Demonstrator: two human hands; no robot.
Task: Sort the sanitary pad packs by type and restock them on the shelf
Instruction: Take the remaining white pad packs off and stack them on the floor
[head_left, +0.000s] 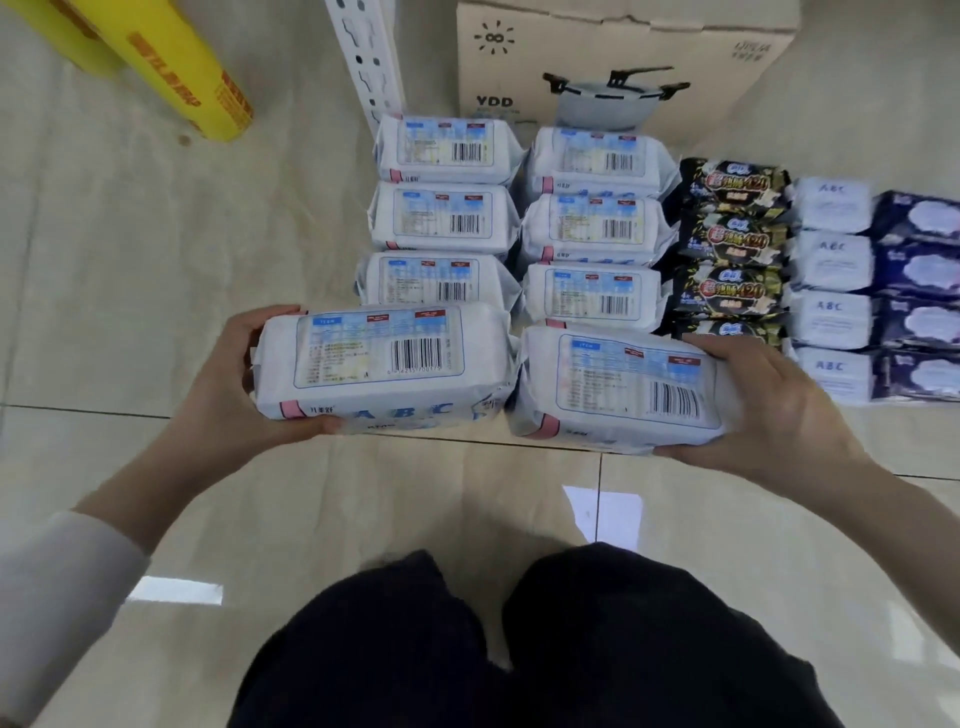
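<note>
while abc packs (441, 218) are lying in two columns on the floor (156, 249), the left hand (234, 379) and right hand (774, 410) are gripping the left pack (379, 364) and right pack (623, 389) at the near ends, best lowered flush.

Bare left hand (244, 379) and bare right hand (763, 410), pale off-white long sleeve (57, 597) behind the left hand covering the upper forearm, right forearm uncovered behind its hand, plain black trousers (519, 649) over both knees below the hands
</note>
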